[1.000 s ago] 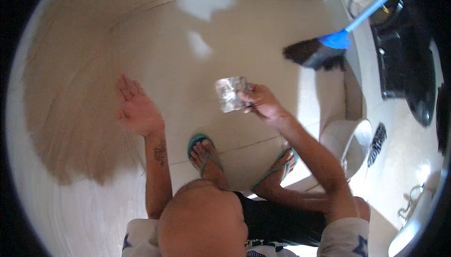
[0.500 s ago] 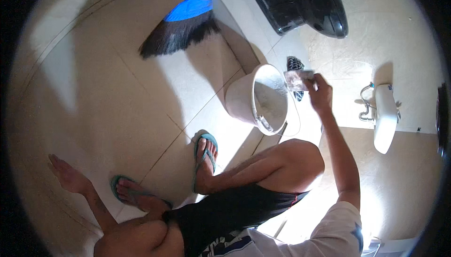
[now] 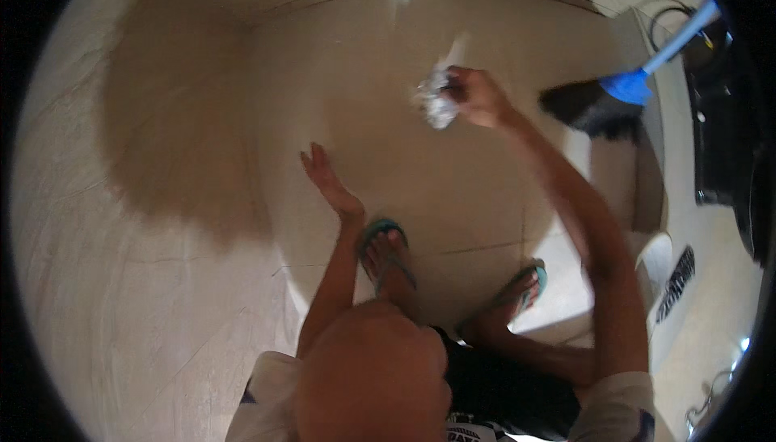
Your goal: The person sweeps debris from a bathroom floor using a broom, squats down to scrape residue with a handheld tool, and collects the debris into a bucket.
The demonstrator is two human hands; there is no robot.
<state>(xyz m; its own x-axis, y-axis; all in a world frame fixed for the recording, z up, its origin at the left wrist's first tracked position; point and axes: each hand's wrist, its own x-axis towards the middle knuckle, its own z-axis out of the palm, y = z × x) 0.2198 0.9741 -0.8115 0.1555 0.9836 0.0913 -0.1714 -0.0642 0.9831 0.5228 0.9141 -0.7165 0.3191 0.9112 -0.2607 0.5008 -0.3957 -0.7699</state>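
My right hand (image 3: 482,98) is out over the tiled floor (image 3: 388,62), its fingers closed on a small flat scraper-like piece (image 3: 440,102) coated in whitish, wet-looking material. Blur hides its exact kind. Pale smears show on the tiles just beyond it. Lower and to the left, my left hand (image 3: 331,183) holds nothing, its fingers stretched out above the floor beside my foot in a green flip-flop (image 3: 384,232). A whitish bucket (image 3: 656,249) shows only in part, behind my right forearm.
A black-bristled broom (image 3: 594,109) with a blue head leans at the upper right, by a raised ledge (image 3: 643,183). Beyond stands a glossy black toilet (image 3: 719,143). Near the bucket lies a black-and-white patterned object (image 3: 677,284). My other flip-flop (image 3: 540,280) is below.
The view has swung left. My right hand has carried the flat piece away from the bucket to the floor farther left. My left hand stays empty.
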